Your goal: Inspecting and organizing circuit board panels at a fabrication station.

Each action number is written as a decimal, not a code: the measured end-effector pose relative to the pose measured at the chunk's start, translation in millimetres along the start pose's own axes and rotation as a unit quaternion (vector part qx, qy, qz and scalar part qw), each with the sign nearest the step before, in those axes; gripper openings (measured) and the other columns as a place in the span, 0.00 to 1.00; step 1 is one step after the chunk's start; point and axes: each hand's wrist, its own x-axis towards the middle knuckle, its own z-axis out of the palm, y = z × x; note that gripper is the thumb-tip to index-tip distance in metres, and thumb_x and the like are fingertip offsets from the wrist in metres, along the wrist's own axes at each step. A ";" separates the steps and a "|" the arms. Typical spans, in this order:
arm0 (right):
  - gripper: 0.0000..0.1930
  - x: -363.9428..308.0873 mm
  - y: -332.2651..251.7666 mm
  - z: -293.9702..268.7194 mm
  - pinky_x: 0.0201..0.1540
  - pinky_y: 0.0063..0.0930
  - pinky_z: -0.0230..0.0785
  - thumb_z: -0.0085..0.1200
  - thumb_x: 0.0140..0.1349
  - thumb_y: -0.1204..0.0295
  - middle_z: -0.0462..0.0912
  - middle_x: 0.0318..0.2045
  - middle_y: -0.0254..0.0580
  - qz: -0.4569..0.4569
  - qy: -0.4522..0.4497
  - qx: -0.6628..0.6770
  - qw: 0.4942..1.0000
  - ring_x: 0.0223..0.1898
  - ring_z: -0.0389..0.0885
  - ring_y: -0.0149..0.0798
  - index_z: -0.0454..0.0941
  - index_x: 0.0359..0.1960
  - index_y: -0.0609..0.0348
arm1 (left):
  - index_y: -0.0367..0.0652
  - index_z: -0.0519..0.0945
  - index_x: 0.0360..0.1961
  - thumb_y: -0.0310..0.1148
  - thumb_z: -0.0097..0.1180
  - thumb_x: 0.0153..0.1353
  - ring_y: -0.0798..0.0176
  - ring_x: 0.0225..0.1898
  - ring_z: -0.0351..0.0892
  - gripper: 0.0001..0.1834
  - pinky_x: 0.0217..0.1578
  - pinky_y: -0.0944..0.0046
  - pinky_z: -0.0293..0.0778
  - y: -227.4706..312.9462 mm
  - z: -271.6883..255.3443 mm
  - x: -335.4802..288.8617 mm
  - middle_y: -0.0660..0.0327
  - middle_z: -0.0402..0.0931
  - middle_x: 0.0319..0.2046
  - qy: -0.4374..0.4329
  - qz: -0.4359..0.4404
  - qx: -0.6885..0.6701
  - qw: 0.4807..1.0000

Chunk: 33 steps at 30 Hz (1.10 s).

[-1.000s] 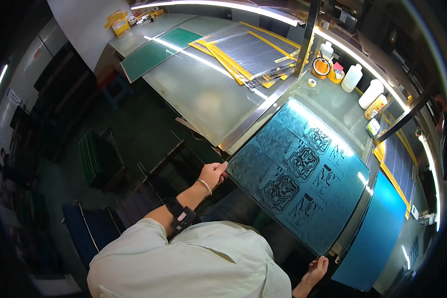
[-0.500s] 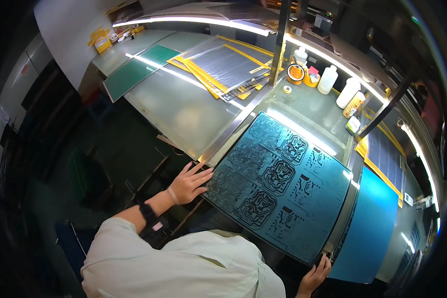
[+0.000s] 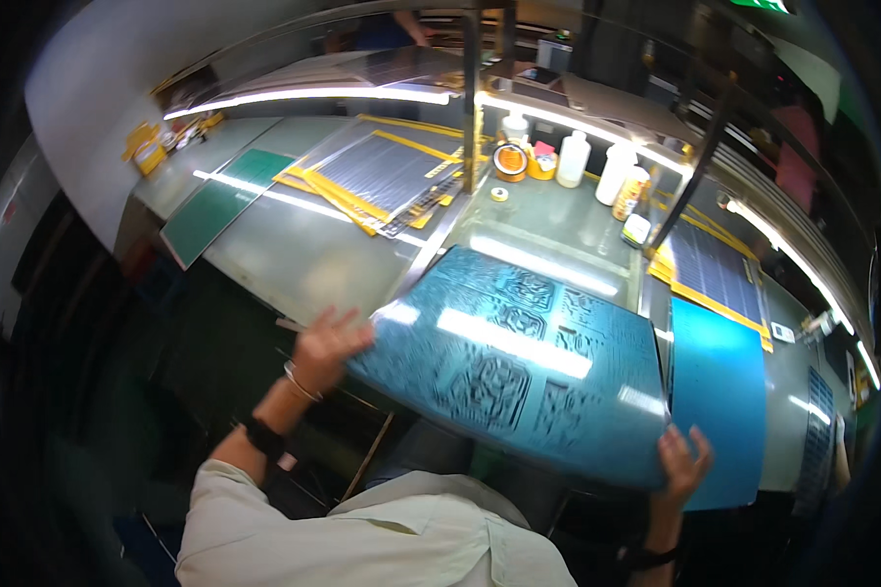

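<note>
A large blue circuit board panel (image 3: 597,372) with dark trace patterns is between my two hands, its near edge raised toward me and glossy with lamp reflections. My left hand (image 3: 329,347) grips its left corner; the fingers are spread and blurred, and the thumb is hard to see. At the right near corner my right hand (image 3: 683,462) holds the edge, some fingers lifted. Beneath and behind the panel lies the glass-topped table (image 3: 548,220). A plain blue sheet (image 3: 719,391) rests just right of the panel.
Yellow-edged films (image 3: 392,171) and a green board (image 3: 235,201) lie at the left. White bottles (image 3: 573,159), tape rolls (image 3: 510,161) and a dark upright post (image 3: 471,108) stand beyond the panel. More yellow-taped film (image 3: 710,259) lies right. Another person's hand (image 3: 842,455) shows at far right.
The panel's near edge has come up and the panel tilts, catching the lamp's reflection. Both hands have risen with it. The whole view has shifted rightward.
</note>
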 end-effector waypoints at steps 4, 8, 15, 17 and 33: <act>0.10 108.1 35.6 -78.6 0.46 0.26 0.67 0.45 0.63 0.71 0.77 0.35 0.40 0.207 0.033 0.274 0.939 0.43 0.75 0.35 0.78 0.41 0.59 | 0.41 0.80 0.30 0.27 0.55 0.55 0.63 0.40 0.80 0.04 0.44 0.68 0.73 -49.2 -73.4 150.0 0.61 0.81 0.32 0.052 -0.103 -0.061 0.991; 0.14 154.0 89.0 -31.3 0.44 0.26 0.66 0.41 0.68 0.66 0.76 0.34 0.39 0.397 0.064 0.326 0.855 0.38 0.75 0.33 0.73 0.44 0.63 | 0.41 0.77 0.36 0.41 0.53 0.62 0.75 0.28 0.70 0.14 0.33 0.72 0.66 -47.9 -53.3 264.7 0.69 0.72 0.26 0.095 -0.252 -0.513 0.815; 0.16 105.2 114.4 133.8 0.26 0.25 0.75 0.48 0.64 0.61 0.80 0.28 0.37 0.534 -0.102 0.601 0.586 0.25 0.79 0.31 0.73 0.40 0.65 | 0.37 0.80 0.33 0.53 0.55 0.57 0.65 0.29 0.73 0.25 0.33 0.63 0.70 -86.4 159.3 248.3 0.59 0.78 0.27 -0.119 -0.408 -0.329 0.844; 0.16 105.4 125.6 172.4 0.26 0.24 0.75 0.48 0.64 0.61 0.80 0.28 0.38 0.528 -0.125 0.579 0.609 0.25 0.80 0.31 0.75 0.36 0.64 | 0.35 0.79 0.35 0.54 0.56 0.56 0.64 0.32 0.73 0.27 0.35 0.62 0.70 -108.9 198.1 234.9 0.58 0.79 0.29 -0.156 -0.421 -0.332 0.829; 0.31 -262.3 196.3 -36.6 0.34 0.34 0.68 0.56 0.50 0.40 0.74 0.24 0.41 0.845 0.145 -0.009 0.515 0.28 0.74 0.42 0.70 0.26 0.62 | 0.54 0.58 0.65 0.62 0.50 0.54 0.41 0.67 0.42 0.41 0.63 0.43 0.46 121.1 229.5 177.5 0.47 0.47 0.66 -0.406 0.111 -0.172 0.891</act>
